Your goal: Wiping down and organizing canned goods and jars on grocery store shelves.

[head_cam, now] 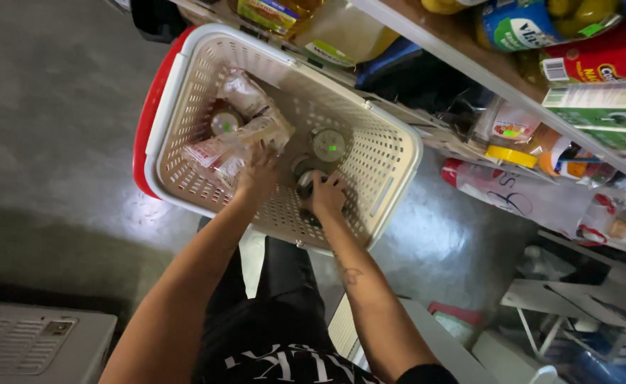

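A cream plastic shopping basket (391, 153) with a red rim stands on the floor below me. Both my hands reach into it. My left hand (258, 173) rests on clear plastic packets (250, 128) of food lying in the middle of the basket. My right hand (327, 195) is closed over the top of a dark round jar (307, 180) near the basket's right side. Another jar with a silver lid (328, 144) stands just beyond it, and a small lidded jar (224, 122) sits at the left among the packets.
Store shelves (469, 60) run along the right, holding jars, cartons (604, 107) and bottles. A large white bag (526, 195) lies on the lower shelf. A grey floor (50, 142) spreads to the left, with a white perforated unit (28, 345) at the bottom left and white frames at the bottom right.
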